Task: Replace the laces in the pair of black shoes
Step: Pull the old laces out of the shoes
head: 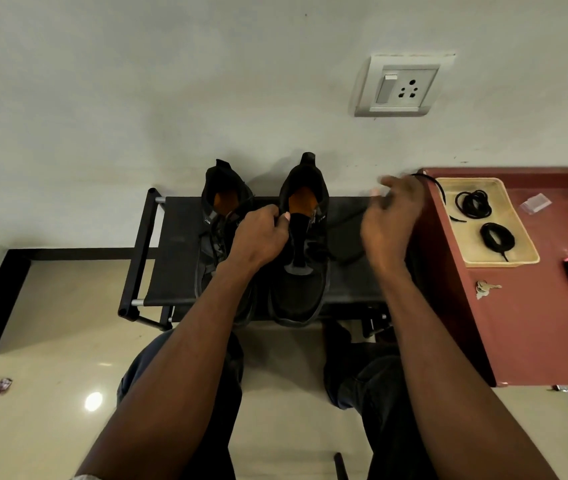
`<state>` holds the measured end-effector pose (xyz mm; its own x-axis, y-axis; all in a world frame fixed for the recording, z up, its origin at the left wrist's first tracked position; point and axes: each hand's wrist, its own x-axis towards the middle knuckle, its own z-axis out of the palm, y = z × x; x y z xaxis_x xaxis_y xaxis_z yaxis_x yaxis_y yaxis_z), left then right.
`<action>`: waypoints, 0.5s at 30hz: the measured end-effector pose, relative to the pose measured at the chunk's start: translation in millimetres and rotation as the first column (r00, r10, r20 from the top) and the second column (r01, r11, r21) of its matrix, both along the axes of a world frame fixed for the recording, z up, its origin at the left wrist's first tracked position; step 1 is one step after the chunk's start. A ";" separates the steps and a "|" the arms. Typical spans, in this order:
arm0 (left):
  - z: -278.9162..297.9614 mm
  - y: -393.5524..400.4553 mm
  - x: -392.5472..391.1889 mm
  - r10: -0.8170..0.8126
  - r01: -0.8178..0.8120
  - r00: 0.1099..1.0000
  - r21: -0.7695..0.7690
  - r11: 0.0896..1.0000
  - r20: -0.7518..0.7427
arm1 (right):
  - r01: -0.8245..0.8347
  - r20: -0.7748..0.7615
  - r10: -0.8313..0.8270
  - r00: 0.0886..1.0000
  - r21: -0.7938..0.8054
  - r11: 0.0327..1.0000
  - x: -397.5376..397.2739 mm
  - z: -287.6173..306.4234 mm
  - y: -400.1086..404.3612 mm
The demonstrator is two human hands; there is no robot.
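Unlacing the right shoe (301,271) — left hand (262,237) grips its collar, right hand (391,216), blurred, seemingly pulls the lace (436,188) free — next, a fresh one.

Blurred right hand, half-hidden left shoe

The right hand (393,216) is motion-blurred, so its grip on the lace (433,187) cannot be told; the left hand (262,237) and forearm cover much of the left shoe (215,216)

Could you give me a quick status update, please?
Left hand grips right shoe. Right hand blurred, pulling lace toward tray. Nothing in the way.
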<state>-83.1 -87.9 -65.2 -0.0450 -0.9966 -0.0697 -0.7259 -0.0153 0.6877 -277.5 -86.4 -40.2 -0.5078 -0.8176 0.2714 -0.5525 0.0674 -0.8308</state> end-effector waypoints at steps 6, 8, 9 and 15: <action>2.4 -1.4 -1.0 0.031 -0.030 0.999 -0.009 0.999 0.018 | -0.480 -0.382 0.668 0.639 0.480 0.734 47.1 -21.1 13.7; 1.4 -1.6 -0.2 0.040 -0.040 0.999 -0.001 0.999 0.026 | -0.490 -0.380 0.713 0.590 0.534 0.689 49.6 -30.2 13.4; 1.1 -1.7 -0.2 0.044 -0.044 0.999 -0.001 0.999 0.029 | -0.522 -0.342 0.713 0.612 0.503 0.689 49.4 -32.0 10.9; -0.3 -0.5 0.7 0.042 -0.041 0.999 -0.003 0.999 0.027 | -0.121 0.299 0.107 0.948 0.028 0.992 31.1 -3.1 3.7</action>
<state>-82.4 -88.4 -65.5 -0.0017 -0.9977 -0.0679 -0.7429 -0.0442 0.6680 -246.5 -82.6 -43.3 -0.4624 -0.8827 0.0842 -0.2877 0.0595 -0.9559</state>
